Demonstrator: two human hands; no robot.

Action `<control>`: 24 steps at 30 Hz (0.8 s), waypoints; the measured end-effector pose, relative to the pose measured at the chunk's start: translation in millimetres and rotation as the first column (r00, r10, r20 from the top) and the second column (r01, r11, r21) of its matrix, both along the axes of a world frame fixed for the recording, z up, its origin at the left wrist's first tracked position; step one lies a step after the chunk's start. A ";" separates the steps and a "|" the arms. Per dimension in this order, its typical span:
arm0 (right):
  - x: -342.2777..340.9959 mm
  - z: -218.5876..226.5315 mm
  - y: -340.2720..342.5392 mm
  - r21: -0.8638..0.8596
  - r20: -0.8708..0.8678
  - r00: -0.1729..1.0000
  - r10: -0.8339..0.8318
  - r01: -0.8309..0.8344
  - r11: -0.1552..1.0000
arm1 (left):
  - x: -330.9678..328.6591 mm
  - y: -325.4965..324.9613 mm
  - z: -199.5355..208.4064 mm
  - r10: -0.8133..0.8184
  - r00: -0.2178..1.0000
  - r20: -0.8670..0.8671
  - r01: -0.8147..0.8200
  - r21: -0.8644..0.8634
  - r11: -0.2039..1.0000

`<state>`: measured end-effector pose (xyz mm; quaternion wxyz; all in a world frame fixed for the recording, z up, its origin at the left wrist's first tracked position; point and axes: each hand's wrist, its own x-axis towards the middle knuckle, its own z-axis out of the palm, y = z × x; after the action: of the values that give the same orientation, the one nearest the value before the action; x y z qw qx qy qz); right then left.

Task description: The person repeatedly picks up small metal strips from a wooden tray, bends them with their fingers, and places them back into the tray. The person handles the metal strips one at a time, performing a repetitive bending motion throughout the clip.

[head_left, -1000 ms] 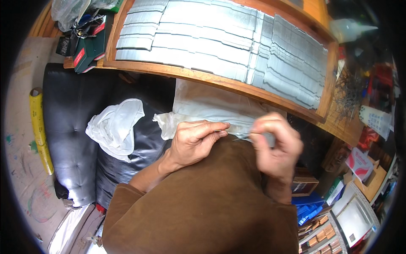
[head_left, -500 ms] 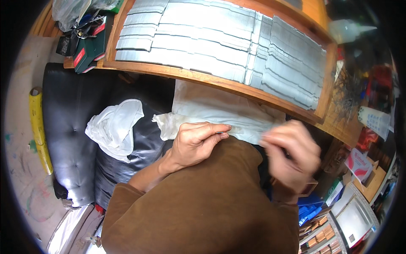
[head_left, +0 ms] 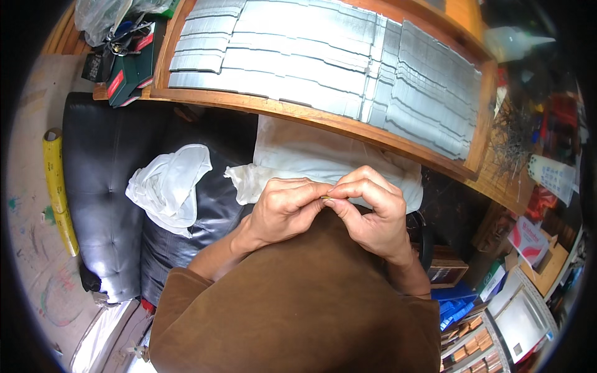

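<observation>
My left hand (head_left: 289, 208) and my right hand (head_left: 373, 214) meet fingertip to fingertip above my lap, just short of a white cloth (head_left: 336, 152). Both are closed in a pinch. Between the fingertips shows a tiny sliver, yellowish-green in colour (head_left: 326, 198); most of it is hidden, and its kind is too small to make out. Beyond the cloth stands a wooden tray (head_left: 298, 110) filled with overlapping rows of thin grey metallic strips (head_left: 298, 59).
A crumpled white plastic bag (head_left: 171, 186) lies on the black padded seat (head_left: 102, 186) at left. Farther left is a yellow roll (head_left: 58, 193). Dark boxes (head_left: 130, 78) sit by the tray's left end. Thin wires (head_left: 513, 133) and a clear bottle (head_left: 513, 45) are at right.
My right hand, blurred and apart at the right before, has come left to meet my left hand's fingertips. My left hand has stayed nearly in place, still pinching.
</observation>
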<state>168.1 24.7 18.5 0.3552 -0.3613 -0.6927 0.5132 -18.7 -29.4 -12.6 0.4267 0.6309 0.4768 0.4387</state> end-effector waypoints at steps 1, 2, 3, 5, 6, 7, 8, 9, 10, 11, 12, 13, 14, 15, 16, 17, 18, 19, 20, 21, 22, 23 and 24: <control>-0.3 -0.3 0.2 -0.007 -0.001 1.000 0.000 0.000 1.000 | 0.0 -0.1 0.3 -0.001 1.000 -0.002 0.001 -0.003 1.000; -0.4 -0.7 0.3 -0.013 -0.003 1.000 0.000 0.000 1.000 | 0.1 -0.1 0.9 -0.002 1.000 -0.003 0.002 -0.006 1.000; -0.2 -1.6 0.3 -0.022 -0.006 1.000 0.004 -0.004 1.000 | 0.1 -0.1 1.3 -0.004 1.000 -0.004 0.004 -0.009 1.000; 0.3 -3.3 0.2 -0.040 -0.014 1.000 0.013 -0.013 0.999 | 0.2 -0.1 1.5 -0.001 1.000 -0.008 0.001 -0.013 1.000; -0.2 -2.9 0.6 -0.041 -0.016 1.000 0.019 -0.020 0.999 | 0.1 -0.2 1.5 0.001 1.000 -0.010 -0.001 -0.015 1.000; -1.0 -2.0 1.1 -0.043 -0.017 1.000 0.026 -0.027 0.999 | -0.1 -0.3 1.3 -0.002 1.000 -0.005 0.002 -0.014 1.000; -1.4 -1.5 1.3 -0.045 -0.019 0.999 0.033 -0.033 0.998 | -0.5 -0.2 1.0 -0.006 1.000 -0.001 0.006 -0.013 1.000; -1.0 -2.2 1.1 -0.052 -0.018 0.999 0.034 -0.035 0.998 | -0.7 -0.2 0.6 -0.009 1.000 0.003 0.009 -0.012 1.000; -0.3 -3.3 0.7 -0.060 -0.017 0.999 0.036 -0.037 0.998 | -0.4 -0.6 0.3 -0.005 1.000 0.010 0.005 -0.016 1.000; 0.2 -3.9 0.4 -0.067 -0.016 0.999 0.038 -0.039 0.997 | 0.3 -1.4 0.0 -0.001 1.000 0.018 0.001 -0.021 1.000; 0.3 -4.0 0.8 -0.075 -0.019 0.999 0.042 -0.043 0.996 | 0.7 -1.9 -0.2 0.004 1.000 0.025 -0.003 -0.025 1.000; 0.2 -4.0 1.4 -0.083 -0.022 0.999 0.046 -0.047 0.995 | 0.8 -2.0 0.0 0.002 1.000 0.028 -0.001 -0.035 0.999; 0.2 -4.1 1.8 -0.091 -0.024 0.998 0.049 -0.051 0.995 | 0.8 -1.9 0.4 0.001 1.000 0.030 0.001 -0.045 0.999; 0.2 -4.2 1.8 -0.095 -0.026 0.998 0.049 -0.052 0.994 | 0.8 -1.8 0.9 -0.001 0.999 0.033 0.003 -0.055 0.998; 0.2 -4.2 1.9 -0.100 -0.027 0.998 0.049 -0.052 0.994 | 0.9 -1.5 1.8 0.000 0.999 0.034 0.002 -0.059 0.998; 0.2 -4.3 1.9 -0.104 -0.029 0.998 0.049 -0.052 0.993 | 1.0 -1.1 2.8 0.000 0.999 0.035 0.002 -0.063 0.998; 0.1 -4.6 1.9 -0.106 -0.031 0.998 0.048 -0.051 0.993 | 1.0 -0.9 3.6 0.000 0.999 0.035 0.002 -0.066 0.998; 0.2 -4.9 1.8 -0.109 -0.033 0.998 0.047 -0.050 0.993 | 0.9 -1.0 4.0 -0.001 0.999 0.034 0.004 -0.073 0.997; 0.2 -5.2 1.7 -0.111 -0.035 0.998 0.045 -0.049 0.993 | 0.7 -1.0 4.4 -0.002 0.999 0.033 0.005 -0.080 0.997; 0.3 -5.4 1.3 -0.119 -0.036 0.998 0.043 -0.047 0.992 | 0.6 -1.1 4.5 -0.004 0.999 0.032 0.007 -0.087 0.996; 0.3 -5.4 0.7 -0.127 -0.037 0.999 0.040 -0.044 0.991 | 0.4 -0.9 4.3 -0.009 0.999 0.031 0.012 -0.090 0.996; 0.1 -5.5 0.7 -0.135 -0.039 0.998 0.039 -0.044 0.990 | -0.1 -0.9 4.1 -0.012 1.000 0.029 0.015 -0.094 0.995; -0.1 -5.5 1.0 -0.134 -0.039 0.998 0.041 -0.046 0.990 | -0.3 -0.9 4.0 -0.015 1.000 0.026 0.017 -0.098 0.995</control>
<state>168.1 25.6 13.0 0.3313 -0.3600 -0.6575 0.5731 -19.0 -30.3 -8.6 0.4667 0.6075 0.4871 0.4194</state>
